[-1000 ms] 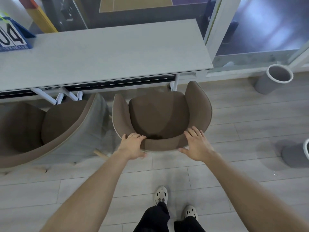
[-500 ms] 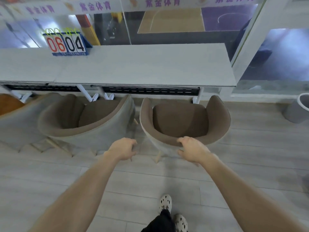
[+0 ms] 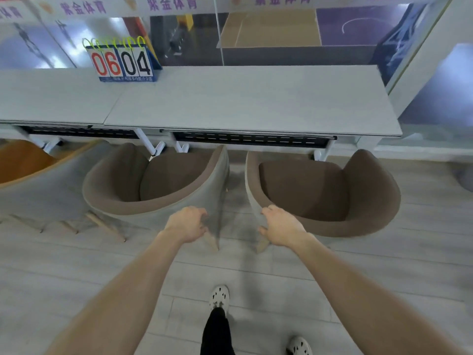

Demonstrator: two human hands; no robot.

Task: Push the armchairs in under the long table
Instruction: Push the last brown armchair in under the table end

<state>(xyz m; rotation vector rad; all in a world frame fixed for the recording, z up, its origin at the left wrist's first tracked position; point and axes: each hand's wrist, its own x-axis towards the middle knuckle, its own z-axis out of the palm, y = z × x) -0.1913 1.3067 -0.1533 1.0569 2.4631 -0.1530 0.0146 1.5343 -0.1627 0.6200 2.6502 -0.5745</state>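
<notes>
Head view. The long table (image 3: 256,103) runs left to right across the upper frame, with a flip scoreboard (image 3: 122,64) standing on it. Three armchairs stand along its near edge. Only the front tips of the middle armchair (image 3: 153,180) and the right armchair (image 3: 332,190) reach the table edge, so most of each seat is out on the floor (image 3: 76,278). An orange armchair (image 3: 23,160) is cut off at the left border.

Both arms extend forward into the gap between the two brown chairs. The left hand (image 3: 185,224) lies against, or just in front of, the grey rear-right corner of the middle armchair, fingers curled. The right hand (image 3: 280,226) lies at the rear-left corner of the right armchair, fingers curled. The frame is blurred here, so it cannot be determined whether either hand grasps the shell or only touches it.

Governing relation: the table lies directly beyond the chairs, away from the person, so the push axis crosses the table's long axis at right angles. Each hand sits on an inner corner, off the chair's centre line. A push from there would probably swing the chair rather than slide it straight, and the middle armchair already stands turned. Centre the hands on one backrest before pushing.
</notes>
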